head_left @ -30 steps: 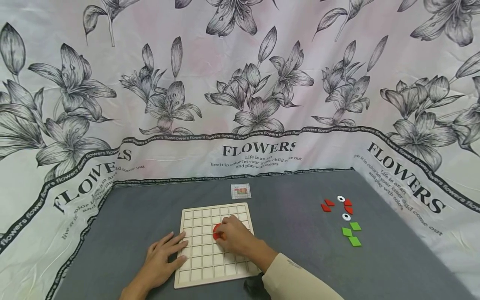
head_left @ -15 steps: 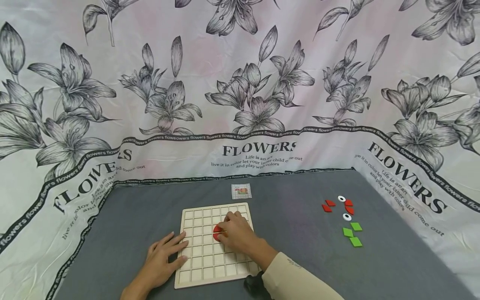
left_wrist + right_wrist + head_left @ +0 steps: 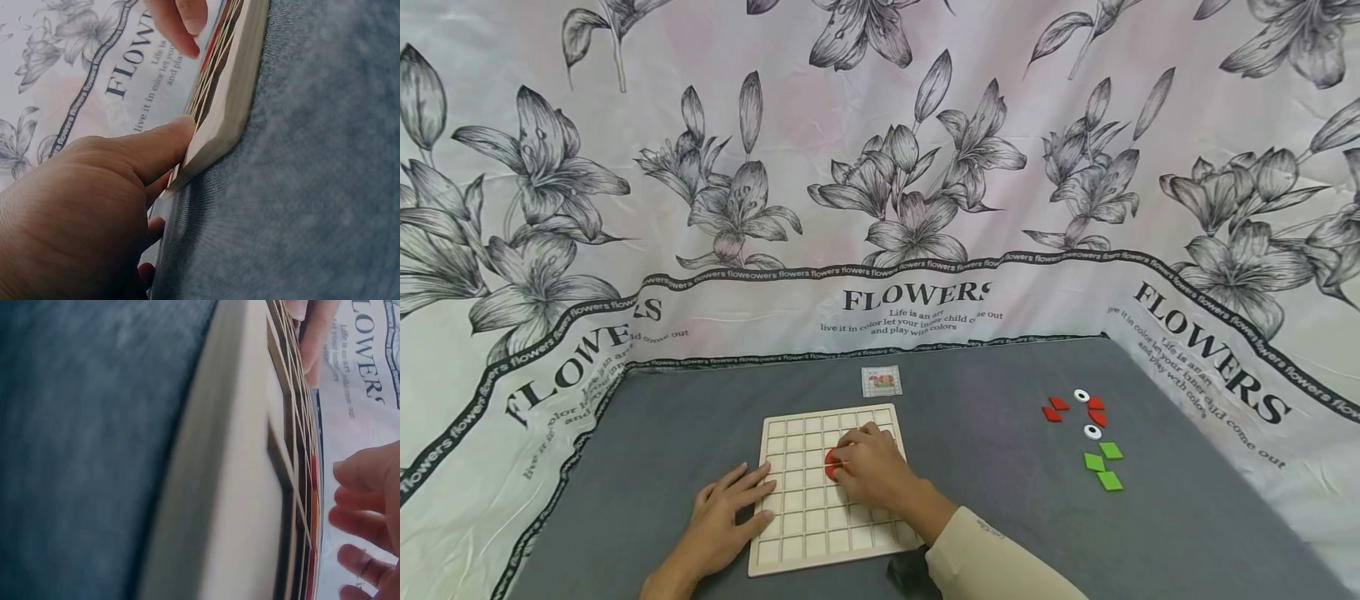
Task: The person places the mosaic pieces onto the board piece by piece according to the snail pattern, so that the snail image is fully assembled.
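Note:
A pale wooden grid board [image 3: 790, 525] lies on the grey cloth. The left hand [image 3: 722, 517] rests at its left side with fingers spread, and its thumb touches the frame in the left wrist view. Over the middle cells is the right hand [image 3: 876, 471], fingers loosely bent. Red pieces [image 3: 831, 465] forming a rounded edge show beside its fingertips; the hand hides the cells under it. In the right wrist view an orange piece [image 3: 314, 509] sits among red ones in the grid, and the thumb and fingers hover close above with nothing seen between them.
To the right lie several red pieces [image 3: 1052, 414], two white rings [image 3: 1092, 432] with dark centres and green diamond pieces [image 3: 1110, 481]. A small picture card [image 3: 882, 381] lies behind the board. A black object [image 3: 910, 573] sits by the right sleeve.
The right hand shifts slightly over the same cells, and the red pieces beside its fingertips now show closer together as one rounded shape. The left hand stays put.

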A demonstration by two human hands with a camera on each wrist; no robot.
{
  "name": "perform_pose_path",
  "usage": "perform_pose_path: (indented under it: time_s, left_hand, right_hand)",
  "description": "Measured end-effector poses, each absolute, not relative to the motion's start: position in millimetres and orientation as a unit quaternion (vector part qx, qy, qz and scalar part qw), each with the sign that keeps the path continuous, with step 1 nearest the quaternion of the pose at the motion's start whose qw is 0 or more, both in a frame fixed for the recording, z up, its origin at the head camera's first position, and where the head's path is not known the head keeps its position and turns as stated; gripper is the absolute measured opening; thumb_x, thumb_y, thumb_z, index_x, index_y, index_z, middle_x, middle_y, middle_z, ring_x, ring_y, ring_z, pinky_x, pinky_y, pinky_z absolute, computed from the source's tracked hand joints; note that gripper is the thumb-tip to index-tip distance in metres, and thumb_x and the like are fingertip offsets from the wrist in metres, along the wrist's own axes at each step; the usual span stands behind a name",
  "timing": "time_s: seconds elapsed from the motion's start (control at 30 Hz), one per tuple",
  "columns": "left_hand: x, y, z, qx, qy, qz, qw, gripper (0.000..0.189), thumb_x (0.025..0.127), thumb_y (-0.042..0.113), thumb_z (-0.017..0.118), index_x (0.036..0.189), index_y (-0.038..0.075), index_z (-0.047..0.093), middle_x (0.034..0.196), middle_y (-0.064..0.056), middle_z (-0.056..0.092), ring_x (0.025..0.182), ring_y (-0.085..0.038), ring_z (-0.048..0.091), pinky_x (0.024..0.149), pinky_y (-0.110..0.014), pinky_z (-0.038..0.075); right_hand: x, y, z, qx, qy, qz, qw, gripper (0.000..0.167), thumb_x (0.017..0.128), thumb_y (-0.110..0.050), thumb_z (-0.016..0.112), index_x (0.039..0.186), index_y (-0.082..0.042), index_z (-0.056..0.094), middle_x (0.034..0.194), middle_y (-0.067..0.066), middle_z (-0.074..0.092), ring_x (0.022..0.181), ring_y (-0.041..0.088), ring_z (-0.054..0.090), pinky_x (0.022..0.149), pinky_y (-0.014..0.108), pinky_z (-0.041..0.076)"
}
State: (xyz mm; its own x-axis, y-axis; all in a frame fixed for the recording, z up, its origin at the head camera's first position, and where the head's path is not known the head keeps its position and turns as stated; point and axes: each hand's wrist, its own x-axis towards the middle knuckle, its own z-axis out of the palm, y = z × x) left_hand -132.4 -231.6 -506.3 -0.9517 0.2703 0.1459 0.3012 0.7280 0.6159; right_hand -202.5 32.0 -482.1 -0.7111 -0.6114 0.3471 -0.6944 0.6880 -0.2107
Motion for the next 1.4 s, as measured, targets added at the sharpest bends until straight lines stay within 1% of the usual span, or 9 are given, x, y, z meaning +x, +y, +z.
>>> perform_pose_path:
  time_s: [0.17, 0.27, 0.47, 0.67, 0.83, 1.03, 1.23, 1.33, 1.4]
  left_hand:
    - [-132, -231, -507, -0.152, -0.930, -0.334, 0.018, 0.047, 0.090, 0.033, 0.070, 0.131, 0.011, 0.063, 0.147, -0.003, 0.044, 0.138, -0.039, 0.027, 0.101, -0.064, 0.011]
    - [-133, -231, -507, -0.154, -0.930, -0.333, 0.019, 0.048, 0.090, 0.034, 0.069, 0.132, 0.011, 0.063, 0.147, -0.003, 0.043, 0.138, -0.039, 0.027, 0.101, -0.064, 0.012]
    - [-134, -231, -508, -0.152, -0.931, -0.330, 0.017, 0.048, 0.090, 0.035, 0.069, 0.132, 0.013, 0.063, 0.147, -0.002, 0.043, 0.138, -0.038, 0.027, 0.102, -0.063, 0.012]
    - [-134, -233, -508, -0.147, -0.934, -0.325, 0.010, 0.048, 0.090, 0.036, 0.069, 0.132, 0.014, 0.063, 0.147, -0.001, 0.043, 0.138, -0.037, 0.027, 0.102, -0.063, 0.012]
    - [-133, -232, -506, -0.148, -0.934, -0.326, 0.008, 0.048, 0.091, 0.039, 0.067, 0.132, 0.014, 0.063, 0.147, -0.001, 0.043, 0.138, -0.037, 0.027, 0.101, -0.064, 0.012]
    - [-131, -231, -507, -0.147, -0.931, -0.333, 0.010, 0.049, 0.091, 0.037, 0.068, 0.132, 0.011, 0.063, 0.147, -0.004, 0.043, 0.138, -0.039, 0.027, 0.101, -0.064, 0.011]
    - [-132, -231, -509, -0.149, -0.930, -0.335, 0.011, 0.050, 0.091, 0.039, 0.067, 0.132, 0.011, 0.062, 0.148, -0.004, 0.043, 0.138, -0.039, 0.026, 0.102, -0.064, 0.011]
    - [-133, -232, -510, -0.148, -0.931, -0.334, 0.010, 0.051, 0.091, 0.041, 0.066, 0.132, 0.012, 0.062, 0.148, -0.003, 0.042, 0.138, -0.039, 0.025, 0.101, -0.065, 0.010]
    - [-133, -232, -510, -0.148, -0.932, -0.332, 0.014, 0.050, 0.091, 0.040, 0.067, 0.132, 0.012, 0.063, 0.148, -0.003, 0.042, 0.138, -0.039, 0.026, 0.101, -0.065, 0.010]
  right_hand:
    - [-204, 51, -469, 0.373, -0.888, 0.237, 0.131, 0.017, 0.085, -0.015, 0.070, 0.100, -0.010, 0.077, 0.100, 0.000, 0.066, 0.090, 0.020, 0.055, 0.076, 0.040, 0.046]
    - [-203, 67, -452, 0.376, -0.877, 0.272, 0.124, 0.018, 0.085, -0.013, 0.073, 0.101, -0.007, 0.076, 0.100, 0.002, 0.066, 0.092, 0.021, 0.057, 0.079, 0.042, 0.047]
    - [-196, 104, -414, 0.341, -0.888, 0.288, 0.108, 0.023, 0.086, -0.014, 0.075, 0.108, -0.011, 0.074, 0.107, 0.001, 0.063, 0.099, 0.021, 0.053, 0.080, 0.042, 0.048]
    - [-191, 143, -392, 0.313, -0.890, 0.298, 0.144, 0.026, 0.082, -0.013, 0.079, 0.108, -0.012, 0.074, 0.110, 0.000, 0.062, 0.103, 0.024, 0.054, 0.083, 0.048, 0.047]
    - [-189, 180, -380, 0.299, -0.887, 0.297, 0.191, 0.029, 0.079, -0.011, 0.081, 0.108, -0.013, 0.074, 0.109, -0.001, 0.063, 0.099, 0.021, 0.054, 0.073, 0.043, 0.048]
    - [-185, 227, -376, 0.292, -0.882, 0.280, 0.242, 0.034, 0.078, -0.006, 0.081, 0.111, -0.011, 0.073, 0.111, 0.001, 0.062, 0.103, 0.023, 0.054, 0.072, 0.044, 0.048]
    - [-192, 276, -388, 0.271, -0.882, 0.260, 0.285, 0.038, 0.075, 0.001, 0.081, 0.111, -0.008, 0.072, 0.111, 0.005, 0.062, 0.097, 0.022, 0.054, 0.065, 0.039, 0.044]
    - [-199, 299, -399, 0.253, -0.887, 0.257, 0.287, 0.037, 0.076, 0.003, 0.079, 0.111, -0.005, 0.071, 0.109, 0.008, 0.062, 0.096, 0.026, 0.055, 0.062, 0.039, 0.043]
    - [-203, 310, -407, 0.235, -0.894, 0.262, 0.277, 0.034, 0.079, 0.002, 0.077, 0.111, -0.003, 0.071, 0.108, 0.010, 0.062, 0.097, 0.029, 0.056, 0.065, 0.045, 0.045]
